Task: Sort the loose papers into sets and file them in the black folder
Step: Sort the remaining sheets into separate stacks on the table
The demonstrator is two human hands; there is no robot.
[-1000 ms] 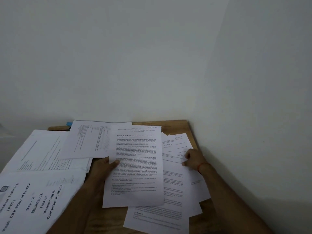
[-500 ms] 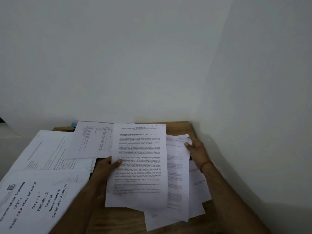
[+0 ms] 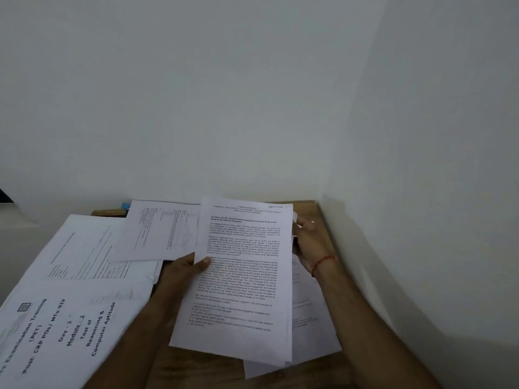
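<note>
nearest, a titled cover sheet (image 3: 59,329) is lying on the wooden table (image 3: 196,369). further in, a sheaf of pages (image 3: 241,279) is being held above it, pinched at the left edge by the left hand (image 3: 185,272) and gripped near the top right by the right hand (image 3: 310,248). light, limp and slippery, it is judged best supported at both edges.

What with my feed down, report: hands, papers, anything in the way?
Left hand grips Section-1 sheet. Right hand holds back sheets behind it. Black folder not in view; loose papers cover table left.
</note>
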